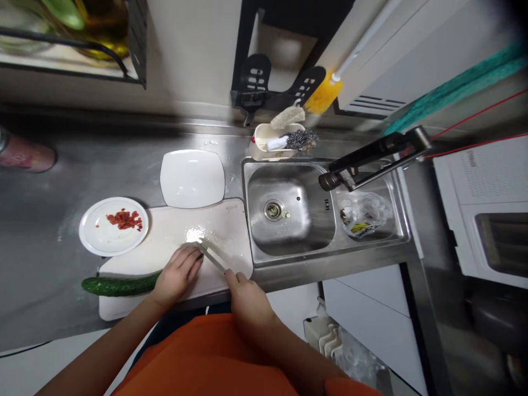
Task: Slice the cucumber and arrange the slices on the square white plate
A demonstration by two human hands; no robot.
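A long green cucumber (119, 285) lies across the left part of the white cutting board (165, 228), its left end reaching past the board's edge. My left hand (178, 273) is closed over its right part, fingers curled, hiding that stretch; a dark bit shows at the fingertips. A knife (213, 259) is gripped by its handle in my right hand (251, 300). The blade points up and left, with its tip close to my left fingertips. Beside the blade is a small pale piece, too small to make out. The board's surface looks wet.
A white plate with chopped red pieces (124, 220) stands at the left of the board. Behind it sits a square white dish (192, 179). To the right are a steel sink (305, 231), a black faucet (363, 157) and a brush holder (264, 146). A can (28, 154) is far left.
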